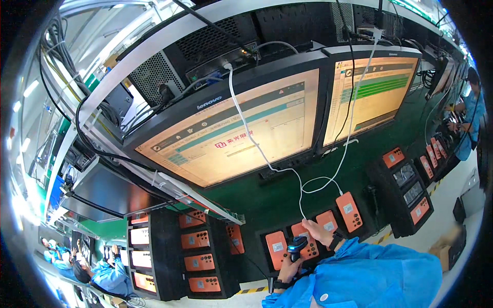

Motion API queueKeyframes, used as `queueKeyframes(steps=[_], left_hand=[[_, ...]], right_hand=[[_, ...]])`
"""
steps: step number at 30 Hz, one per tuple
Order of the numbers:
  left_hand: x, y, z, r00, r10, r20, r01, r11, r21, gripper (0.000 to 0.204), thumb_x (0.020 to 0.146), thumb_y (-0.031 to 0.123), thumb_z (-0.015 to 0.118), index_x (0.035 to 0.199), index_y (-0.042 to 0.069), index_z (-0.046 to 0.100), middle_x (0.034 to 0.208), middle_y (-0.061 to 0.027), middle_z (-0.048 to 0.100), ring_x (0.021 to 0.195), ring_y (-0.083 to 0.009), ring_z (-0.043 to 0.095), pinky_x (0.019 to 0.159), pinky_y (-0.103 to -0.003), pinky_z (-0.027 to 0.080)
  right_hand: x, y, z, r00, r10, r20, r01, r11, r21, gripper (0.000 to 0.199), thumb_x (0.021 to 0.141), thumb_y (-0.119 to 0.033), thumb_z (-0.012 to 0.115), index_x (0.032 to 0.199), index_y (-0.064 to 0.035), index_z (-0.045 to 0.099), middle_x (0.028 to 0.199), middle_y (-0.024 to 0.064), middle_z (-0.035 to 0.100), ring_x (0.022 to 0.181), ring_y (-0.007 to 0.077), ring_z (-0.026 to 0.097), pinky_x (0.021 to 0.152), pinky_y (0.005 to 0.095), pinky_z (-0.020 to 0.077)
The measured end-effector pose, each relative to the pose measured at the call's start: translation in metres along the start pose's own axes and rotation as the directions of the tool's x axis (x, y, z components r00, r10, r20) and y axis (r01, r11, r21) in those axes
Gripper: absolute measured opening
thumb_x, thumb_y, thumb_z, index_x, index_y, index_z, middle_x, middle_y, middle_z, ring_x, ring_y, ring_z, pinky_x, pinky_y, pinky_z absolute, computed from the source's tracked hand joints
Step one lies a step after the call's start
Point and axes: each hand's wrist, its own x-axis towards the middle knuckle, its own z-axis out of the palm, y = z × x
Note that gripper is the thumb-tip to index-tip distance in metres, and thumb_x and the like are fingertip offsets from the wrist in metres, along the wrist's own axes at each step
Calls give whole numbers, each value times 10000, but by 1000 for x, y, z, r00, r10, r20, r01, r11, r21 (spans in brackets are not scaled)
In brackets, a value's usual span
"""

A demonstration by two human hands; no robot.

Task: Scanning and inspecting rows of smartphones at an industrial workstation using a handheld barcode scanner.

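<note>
My left hand grips the handle of a black handheld scanner, its head held over a row of orange phones lying back-up in a black holder. My right hand rests on one orange phone and pinches the end of a white cable that runs up to the box above the monitors. More orange phones lie to the right in the same row, another to the left. Both wrists wear black bands under blue sleeves.
Two large tilted monitors stand behind on a green bench. A black rack of orange phones stands at lower left, another stand at right. A person in blue works at far right; others sit at lower left.
</note>
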Motion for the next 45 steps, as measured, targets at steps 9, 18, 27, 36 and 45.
queueKeyframes(steps=[9,18,27,36,45], left_hand=[[-5,5,-2,1000,-10,27,9,1000,17,128,829,101,626,858,38,519,598,-14,519,463,-107,489,424,-256,390],[-14,-9,-104,774,282,-567,-103,939,327,364,680,63,722,1017,-6,603,901,-91,666,788,-191,613,761,-333,485],[106,-203,-211,718,442,-537,-53,805,592,419,824,230,650,1172,24,540,1030,-134,645,878,-307,620,771,-390,498],[7,28,-24,802,548,-239,-527,837,150,290,894,167,566,1114,-18,530,1002,-142,605,854,-199,579,747,-318,476],[36,30,9,888,449,97,-456,840,295,169,863,17,576,1028,-18,575,961,-86,656,906,-146,612,810,-275,472]], right_hand=[[-2,0,10,991,-80,-112,82,996,18,548,937,-593,344,715,-94,385,702,-37,334,663,90,336,577,307,310],[-12,-12,14,999,14,48,-5,981,-194,460,915,-516,478,780,-82,413,609,-32,412,515,106,408,479,273,366],[-6,38,32,837,-480,-262,344,835,-430,386,749,-299,705,847,-38,437,748,133,478,682,285,520,600,378,415],[9,72,-1,950,-243,-198,246,969,-9,294,904,-334,509,811,-64,438,763,76,510,722,176,484,673,312,388],[-52,-41,5,931,-361,-57,364,929,60,170,911,-158,564,996,-18,609,908,48,630,883,121,601,780,270,475]])
